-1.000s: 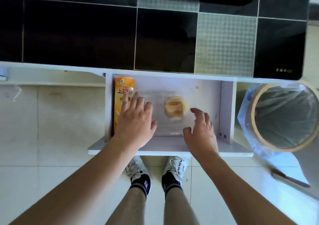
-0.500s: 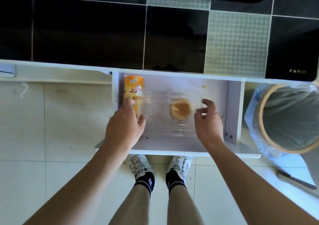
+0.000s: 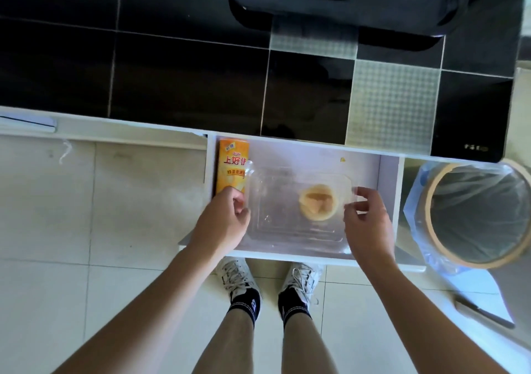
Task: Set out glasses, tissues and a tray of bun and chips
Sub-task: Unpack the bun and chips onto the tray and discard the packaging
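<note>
A clear plastic tray (image 3: 275, 224) is inside an open white drawer (image 3: 389, 190), with a round pale bun (image 3: 318, 203) in its right half. My left hand (image 3: 222, 221) grips the tray's left edge. My right hand (image 3: 366, 218) pinches its right edge. An orange chips can (image 3: 232, 167) lies along the drawer's left wall, just beyond my left hand and touching the tray's left corner. No glasses or tissues are in view.
A black tiled counter (image 3: 186, 80) with a dark tray-like object (image 3: 344, 3) lies beyond the drawer. A bin with a blue liner (image 3: 477, 215) stands at the right. A knife (image 3: 482, 313) lies on the floor near it. My feet (image 3: 270, 284) are under the drawer front.
Both hands went from hovering flat over the drawer to gripping the tray's two side edges. The tray now looks slightly lifted and shifted toward me.
</note>
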